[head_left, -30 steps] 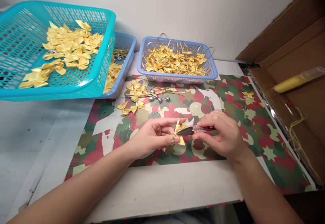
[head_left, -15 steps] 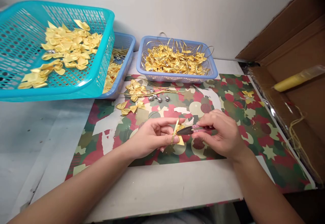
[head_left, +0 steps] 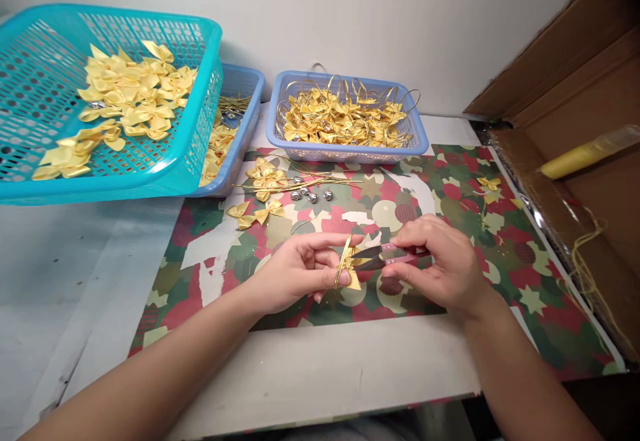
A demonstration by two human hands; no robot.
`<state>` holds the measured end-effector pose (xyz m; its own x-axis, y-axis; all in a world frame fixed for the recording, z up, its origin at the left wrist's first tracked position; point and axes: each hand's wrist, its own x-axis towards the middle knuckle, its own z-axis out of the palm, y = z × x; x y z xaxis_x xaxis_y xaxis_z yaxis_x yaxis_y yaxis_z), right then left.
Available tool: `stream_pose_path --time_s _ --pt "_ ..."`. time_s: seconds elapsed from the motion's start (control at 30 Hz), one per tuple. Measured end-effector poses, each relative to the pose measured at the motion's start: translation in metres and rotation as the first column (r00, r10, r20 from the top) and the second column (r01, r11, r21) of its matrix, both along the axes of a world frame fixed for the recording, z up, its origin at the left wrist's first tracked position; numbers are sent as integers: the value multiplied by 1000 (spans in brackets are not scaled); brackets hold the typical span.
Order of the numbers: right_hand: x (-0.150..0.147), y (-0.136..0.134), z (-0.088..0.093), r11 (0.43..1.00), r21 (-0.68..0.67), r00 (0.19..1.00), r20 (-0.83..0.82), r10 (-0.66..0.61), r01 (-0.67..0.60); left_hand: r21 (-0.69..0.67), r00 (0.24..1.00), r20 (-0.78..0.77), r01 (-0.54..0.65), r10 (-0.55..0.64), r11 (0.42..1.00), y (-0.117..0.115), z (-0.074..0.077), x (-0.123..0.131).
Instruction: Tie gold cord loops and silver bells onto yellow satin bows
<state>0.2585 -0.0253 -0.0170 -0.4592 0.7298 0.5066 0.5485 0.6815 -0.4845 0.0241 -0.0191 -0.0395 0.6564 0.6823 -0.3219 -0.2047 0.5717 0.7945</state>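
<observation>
Between the thumb and fingers of my left hand (head_left: pixel 305 268) is a yellow ribbon bow (head_left: pixel 355 280), with a loop of gold cord (head_left: pixel 343 261) running across it. My right hand (head_left: pixel 435 261) is closed around the pink handles of small thread snips (head_left: pixel 370 259). Their dark blades stand apart, tips at the bow beside the cord. Behind my hands lie several silver bells (head_left: pixel 313 197), strands of gold cord (head_left: pixel 320 182) and loose yellow bows (head_left: pixel 265 178) on the patterned sheet.
A turquoise basket (head_left: pixel 200 141) of yellow bows rests over a blue basket (head_left: pixel 245 131) at left. Another blue basket (head_left: pixel 345 154), full of bows with gold loops, stands at the back. Cardboard (head_left: pixel 565 61) walls the right side, beside a yellow tube (head_left: pixel 575 160).
The snips' blades have spread from closed to apart, and my right hand has eased slightly to the right. My left hand keeps its hold on the bow.
</observation>
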Motion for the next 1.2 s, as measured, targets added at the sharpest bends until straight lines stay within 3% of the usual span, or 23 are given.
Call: stream_pose_path --time_s 0.4,0.8,1.2 --pt "-1 0 -2 1000 9 999 -26 22 -22 -60 993 71 95 -90 994 2 -1 -4" --pt "-3 0 0 999 11 998 -48 34 -33 -92 986 136 112 -99 989 2 -1 -4" --pt "-3 -1 -3 999 15 997 -52 48 -47 -73 990 97 110 -103 991 1 -3 -5"
